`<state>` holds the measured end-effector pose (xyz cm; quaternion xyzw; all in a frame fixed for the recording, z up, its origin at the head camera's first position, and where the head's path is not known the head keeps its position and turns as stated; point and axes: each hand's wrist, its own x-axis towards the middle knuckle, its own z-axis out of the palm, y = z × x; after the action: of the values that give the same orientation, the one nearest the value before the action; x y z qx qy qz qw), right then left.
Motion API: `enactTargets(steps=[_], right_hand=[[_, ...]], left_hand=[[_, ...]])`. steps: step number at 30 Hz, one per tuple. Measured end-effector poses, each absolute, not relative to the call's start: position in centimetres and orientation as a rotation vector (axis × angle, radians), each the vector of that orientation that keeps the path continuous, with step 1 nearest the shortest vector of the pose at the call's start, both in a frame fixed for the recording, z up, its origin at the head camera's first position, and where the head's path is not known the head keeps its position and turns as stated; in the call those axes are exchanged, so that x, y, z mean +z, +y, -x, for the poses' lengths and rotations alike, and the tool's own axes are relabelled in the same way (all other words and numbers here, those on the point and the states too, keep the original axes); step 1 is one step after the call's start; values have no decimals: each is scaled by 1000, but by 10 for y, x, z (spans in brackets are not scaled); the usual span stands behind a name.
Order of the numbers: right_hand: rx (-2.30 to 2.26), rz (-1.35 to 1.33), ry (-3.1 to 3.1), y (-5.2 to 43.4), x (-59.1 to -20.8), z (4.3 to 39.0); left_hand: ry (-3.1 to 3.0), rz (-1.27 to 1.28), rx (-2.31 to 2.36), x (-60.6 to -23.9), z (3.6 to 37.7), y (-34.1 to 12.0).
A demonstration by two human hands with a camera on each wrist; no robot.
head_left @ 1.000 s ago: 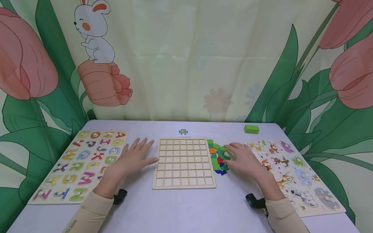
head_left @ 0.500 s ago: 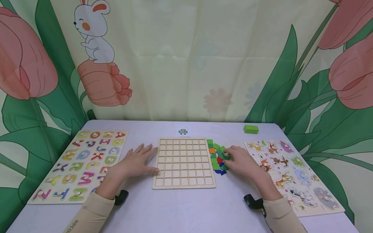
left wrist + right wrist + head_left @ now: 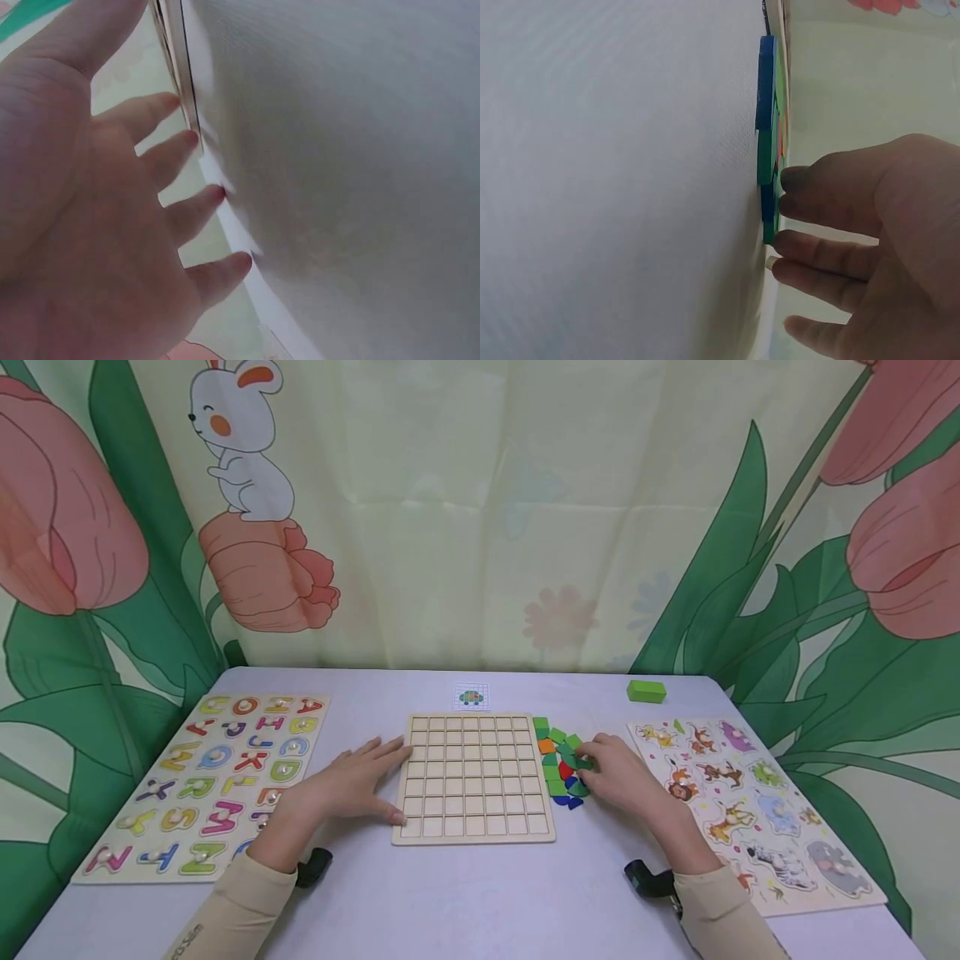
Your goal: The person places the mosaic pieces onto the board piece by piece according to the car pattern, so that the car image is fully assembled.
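A wooden grid board (image 3: 472, 777) with empty square cells lies in the middle of the grey table (image 3: 465, 893). My left hand (image 3: 360, 781) lies flat beside it, its straight fingers (image 3: 180, 142) touching the board's left edge (image 3: 176, 60). Right of the board is a pile of coloured pieces (image 3: 558, 760), mostly green with orange, red and blue ones. My right hand (image 3: 615, 772) rests at the pile's right side. Its fingertips (image 3: 787, 244) touch green and blue pieces (image 3: 766, 150) that lie flat on the table. No piece is lifted.
An alphabet puzzle (image 3: 217, 777) lies at the left and an animal puzzle (image 3: 750, 802) at the right. A small picture card (image 3: 471, 697) sits behind the board, and a green block (image 3: 647, 692) sits at the back right. A printed curtain hangs behind the table.
My left hand has slid right until its fingers meet the board's left edge. My right hand has shifted slightly left onto the pile of pieces.
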<state>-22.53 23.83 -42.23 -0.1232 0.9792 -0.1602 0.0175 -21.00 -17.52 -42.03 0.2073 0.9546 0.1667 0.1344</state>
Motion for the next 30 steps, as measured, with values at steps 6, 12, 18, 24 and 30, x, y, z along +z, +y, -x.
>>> enactTargets(steps=[6,12,18,24,30], right_hand=[[-532,333,3023,237,-423,225],[-548,305,3026,235,-422,228],[-572,268,3023,238,-422,229],[-590,293,3019,238,-422,229],[-611,285,2993,238,-421,230]], left_hand=[[2750,-614,485,-421,211,-175],[2744,-605,489,-421,212,-175],[2736,-584,482,-421,214,-172],[2726,-564,500,-423,214,-172],[2723,-562,519,-424,214,-172]])
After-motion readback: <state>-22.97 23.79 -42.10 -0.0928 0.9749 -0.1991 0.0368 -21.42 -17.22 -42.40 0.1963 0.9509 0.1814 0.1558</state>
